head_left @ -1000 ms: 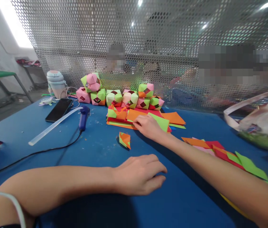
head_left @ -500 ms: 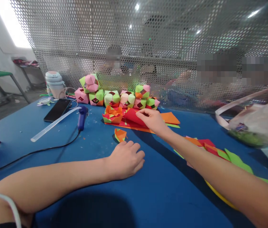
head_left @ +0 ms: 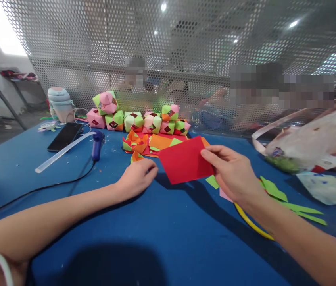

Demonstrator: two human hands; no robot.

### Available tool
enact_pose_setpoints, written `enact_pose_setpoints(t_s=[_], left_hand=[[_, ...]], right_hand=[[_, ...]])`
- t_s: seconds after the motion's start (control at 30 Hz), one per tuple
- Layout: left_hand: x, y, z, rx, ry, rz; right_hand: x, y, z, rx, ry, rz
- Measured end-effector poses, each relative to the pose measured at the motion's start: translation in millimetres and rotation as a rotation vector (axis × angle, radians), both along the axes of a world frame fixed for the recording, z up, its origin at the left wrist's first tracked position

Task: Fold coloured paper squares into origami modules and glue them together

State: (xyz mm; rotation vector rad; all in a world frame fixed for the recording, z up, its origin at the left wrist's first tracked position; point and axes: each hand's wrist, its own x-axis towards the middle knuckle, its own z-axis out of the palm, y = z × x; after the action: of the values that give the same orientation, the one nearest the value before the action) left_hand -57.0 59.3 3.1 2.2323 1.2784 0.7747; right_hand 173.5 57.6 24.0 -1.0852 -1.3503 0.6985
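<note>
My right hand (head_left: 236, 171) pinches a flat red paper rectangle (head_left: 185, 161) by its right edge, thumb in front, and holds it up over the table. My left hand (head_left: 138, 176) rests on the blue tabletop with its fingers loosely curled and nothing visible in them. Just behind its knuckles is a small folded orange and green paper piece (head_left: 136, 157), partly hidden by the hand. Beyond it sits an orange, red and green folded paper form (head_left: 135, 141). Orange paper sheets (head_left: 162, 142) lie to the right of that form, on top of red ones.
A row of folded paper balls (head_left: 133, 121) lines the back by a perforated metal panel (head_left: 111, 47). At left are a glue gun (head_left: 96, 146) with cord, a phone (head_left: 65, 137) and a bottle (head_left: 59, 104). Green paper strips (head_left: 301, 208) and a plastic bag (head_left: 301, 139) lie right.
My right hand has lifted the red paper off the pile and brought it nearer, to the right. My left hand has shifted left and forward, toward the small orange folded piece.
</note>
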Motion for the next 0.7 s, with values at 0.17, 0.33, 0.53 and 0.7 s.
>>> enact_pose_setpoints(t_s=[0.17, 0.33, 0.53, 0.7], left_hand=[[15.3, -9.6, 1.4, -0.787, -0.732, -0.071], [18.8, -9.9, -6.9, -0.838, -0.797, -0.026], [20.9, -10.7, -8.2, -0.721, -0.720, -0.027], [21.6, -16.3, -1.7, -0.530, -0.625, -0.097]], right_hand=[[9.3, -46.0, -17.4, 0.434, -0.607, 0.273], [9.5, -56.0, -34.5, 0.599, -0.916, 0.539], [11.7, -40.8, -51.3, 0.254, -0.684, 0.109], [9.2, -30.3, -44.6, -0.156, -0.427, 0.116]])
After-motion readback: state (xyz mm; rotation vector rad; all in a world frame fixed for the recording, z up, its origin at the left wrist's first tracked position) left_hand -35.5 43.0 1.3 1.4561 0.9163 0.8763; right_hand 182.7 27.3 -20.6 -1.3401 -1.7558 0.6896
